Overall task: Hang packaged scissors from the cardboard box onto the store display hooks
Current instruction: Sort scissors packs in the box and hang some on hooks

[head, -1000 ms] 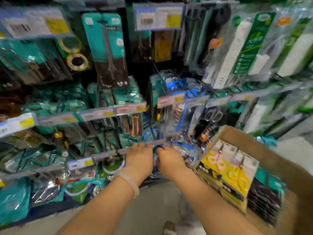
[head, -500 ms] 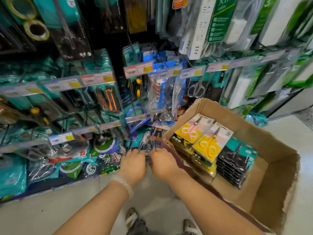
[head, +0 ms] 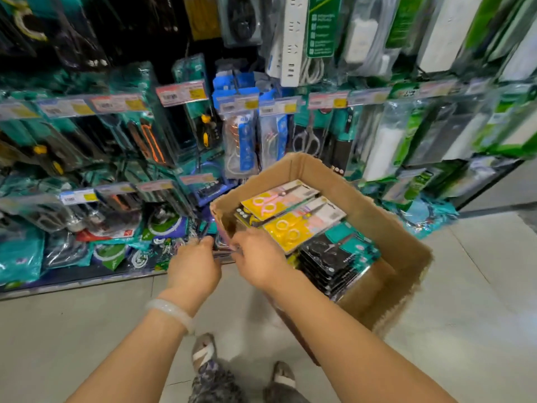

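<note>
Both hands meet at the near-left corner of the cardboard box (head: 386, 228); the left hand (head: 194, 266) and right hand (head: 257, 258) each pinch a blurred clear package (head: 223, 253) between them; yellow packaged scissors (head: 290, 210) lie stacked in the box at 2 o'clock of the hands, display hooks (head: 174, 158) at 11 o'clock.

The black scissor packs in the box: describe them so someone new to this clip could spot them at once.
Find the open cardboard box on the floor at the foot of the display, right of the person's right hand. Inside, the black scissor packs form the stack nearest the camera, just past the yellow packs. They alone are dark, with a teal strip at one end.
</note>
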### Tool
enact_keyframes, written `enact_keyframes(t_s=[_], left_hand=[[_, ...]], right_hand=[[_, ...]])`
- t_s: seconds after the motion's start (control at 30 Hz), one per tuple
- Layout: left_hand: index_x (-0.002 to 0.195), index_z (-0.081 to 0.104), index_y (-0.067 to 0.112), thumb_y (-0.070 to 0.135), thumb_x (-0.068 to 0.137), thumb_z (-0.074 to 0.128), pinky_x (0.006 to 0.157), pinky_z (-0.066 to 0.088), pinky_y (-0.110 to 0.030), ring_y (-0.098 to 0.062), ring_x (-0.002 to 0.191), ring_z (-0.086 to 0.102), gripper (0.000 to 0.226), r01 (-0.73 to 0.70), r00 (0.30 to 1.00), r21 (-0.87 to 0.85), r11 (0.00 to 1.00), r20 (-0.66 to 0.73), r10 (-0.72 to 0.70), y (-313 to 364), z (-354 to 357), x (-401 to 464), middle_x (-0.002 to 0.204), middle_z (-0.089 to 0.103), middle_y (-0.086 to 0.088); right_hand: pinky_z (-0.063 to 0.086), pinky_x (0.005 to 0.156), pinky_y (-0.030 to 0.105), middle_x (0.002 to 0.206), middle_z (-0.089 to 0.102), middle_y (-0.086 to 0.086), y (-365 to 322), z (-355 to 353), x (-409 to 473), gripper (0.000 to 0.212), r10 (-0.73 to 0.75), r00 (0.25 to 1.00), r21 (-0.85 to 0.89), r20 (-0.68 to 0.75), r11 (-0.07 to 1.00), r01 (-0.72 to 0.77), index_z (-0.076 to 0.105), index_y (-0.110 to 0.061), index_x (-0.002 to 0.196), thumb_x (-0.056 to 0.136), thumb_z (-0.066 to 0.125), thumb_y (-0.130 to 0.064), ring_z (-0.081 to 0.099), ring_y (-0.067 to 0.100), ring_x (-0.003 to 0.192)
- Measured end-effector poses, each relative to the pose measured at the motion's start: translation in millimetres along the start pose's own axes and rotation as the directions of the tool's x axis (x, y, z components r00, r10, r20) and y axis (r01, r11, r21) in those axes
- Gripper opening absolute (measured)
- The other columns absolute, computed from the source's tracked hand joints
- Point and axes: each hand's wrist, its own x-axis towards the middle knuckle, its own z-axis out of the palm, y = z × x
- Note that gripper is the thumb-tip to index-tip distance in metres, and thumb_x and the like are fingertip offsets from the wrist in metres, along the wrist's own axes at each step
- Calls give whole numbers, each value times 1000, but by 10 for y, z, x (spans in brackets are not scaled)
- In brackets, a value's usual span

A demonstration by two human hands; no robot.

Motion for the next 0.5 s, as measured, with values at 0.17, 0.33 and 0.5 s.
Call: enact_keyframes(t_s=[0.17, 0.33, 0.5], left_hand=[[108, 58, 10, 25, 90, 53, 82, 47, -42, -35, 104, 54, 25, -136, 986, -61, 989, -108, 128, 508, -97, -60, 109, 58, -14], [124, 51, 14, 30, 91, 51, 91, 44, -40, -33, 118, 47, 36, -250, 968, -4, 968, 11, 250, 1031, -13, -50, 126, 52, -10], [126, 50, 16, 34, 92, 52, 96, 42, -38, -29, 121, 46, 38, -388, 914, 39, 921, 146, 379, 1374, 197, 20, 129, 51, -8]], right_hand=[[44, 84, 36, 115, 58, 16, 490, -165, -221, 24, 169, 984, 106, -55, 981, -162, 60, -6, 108, 90, 54, -21, 51, 35, 110], [45, 88, 37, 118, 57, 16, 876, -265, -411, 31, 360, 932, 156, -44, 924, -349, 57, -7, 118, 92, 55, -24, 53, 33, 110], [47, 86, 37, 116, 59, 14, 1264, -243, -553, 31, 568, 823, 211, 5, 804, -556, 54, -8, 119, 93, 55, -24, 56, 31, 107]])
